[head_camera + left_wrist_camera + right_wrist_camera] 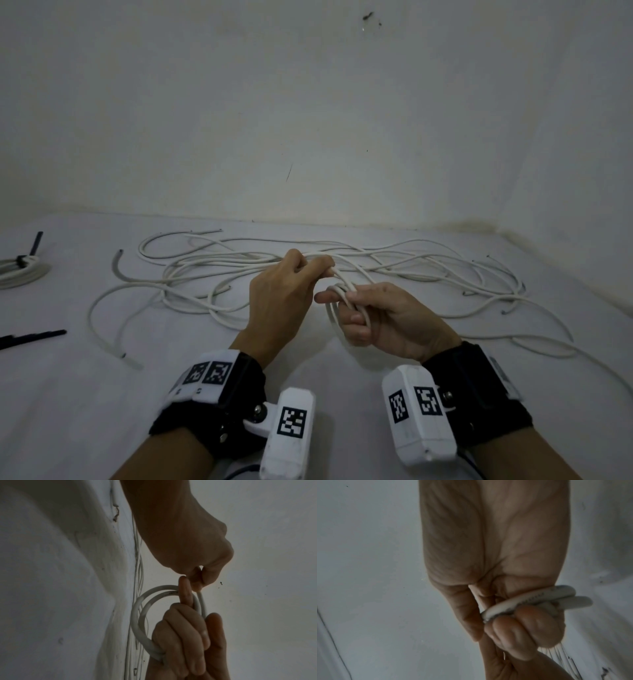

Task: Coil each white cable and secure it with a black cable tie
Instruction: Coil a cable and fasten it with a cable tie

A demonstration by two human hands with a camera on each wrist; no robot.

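A short coil of white cable [331, 310] with two or three loops hangs from my right hand [352, 315], whose fingers curl through the loops. My left hand [322, 267] sits just beyond it and pinches the strand that runs out of the coil. In the left wrist view the left hand [199, 577] pinches the strand above the round loops [137, 615] held by the right hand [185, 635]. The right wrist view shows my right hand [513, 626] curled round the bundled loops [522, 601].
Several loose white cables [411, 263] sprawl in a tangle across the white sheet [102, 411] behind my hands. A finished coil with a black tie [20, 270] lies at the far left. Black cable ties [32, 337] lie near the left edge. A wall rises behind.
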